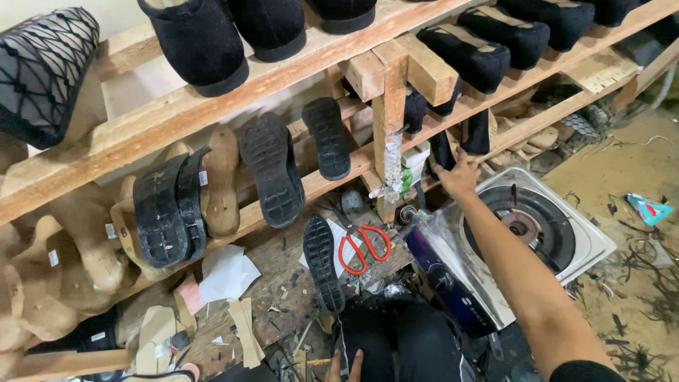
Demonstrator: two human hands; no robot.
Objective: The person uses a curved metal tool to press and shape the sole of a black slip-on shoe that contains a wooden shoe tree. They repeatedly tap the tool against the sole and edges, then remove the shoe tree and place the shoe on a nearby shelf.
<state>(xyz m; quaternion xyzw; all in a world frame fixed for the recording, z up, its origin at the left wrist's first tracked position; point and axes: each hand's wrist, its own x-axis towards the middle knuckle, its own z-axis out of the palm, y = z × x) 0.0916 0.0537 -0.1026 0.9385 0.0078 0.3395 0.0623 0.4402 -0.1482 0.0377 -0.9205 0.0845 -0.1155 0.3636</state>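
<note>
Right hand (458, 177) stretched to lower wooden shelf (357, 166), fingers narrowly parted against black shoe piece (443, 150) standing on that shelf beside post; closure on it apparently not made, view too poor to confirm. Left hand (346, 368) low at frame edge, fingers loose on dark fabric, holding nothing visible. Reach phase judged in hand; next move calls for firm pinch on piece, forearm clear of stove (587, 240) beneath.

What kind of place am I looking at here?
Most likely a small shoemaking workshop. Black shoes sit on a rough wooden rack, loose rubber soles lean below, and orange-handled scissors lie among scraps. The right hand reaches toward the rack.
</note>
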